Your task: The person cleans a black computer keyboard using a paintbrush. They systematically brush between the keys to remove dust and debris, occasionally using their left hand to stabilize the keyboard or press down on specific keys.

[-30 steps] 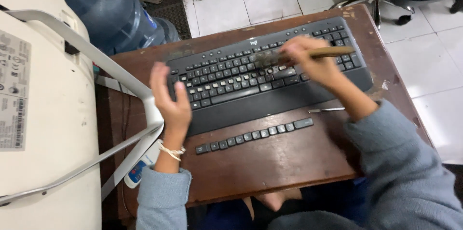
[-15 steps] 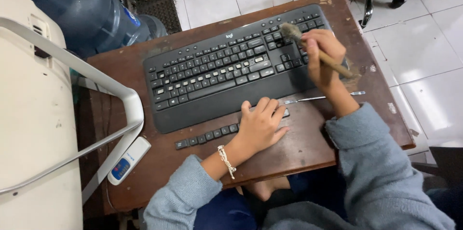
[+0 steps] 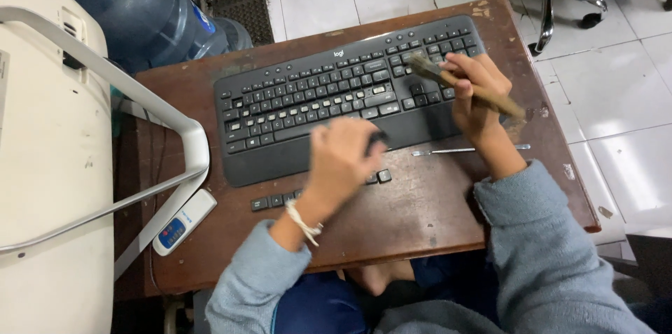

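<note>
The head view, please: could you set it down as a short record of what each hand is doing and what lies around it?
Surface: brown wooden table
Main item: black keyboard, lying flat across the table
Right hand: closed grip on a brush, bristles on the keys at the keyboard's right end
Left hand: blurred, over the keyboard's front edge; whether it holds anything cannot be told
Loose parts: row of black keycaps on the table in front of the keyboard
Tool: thin metal rod beside the right wrist
Nearby: blue water bottle, white machine
</note>
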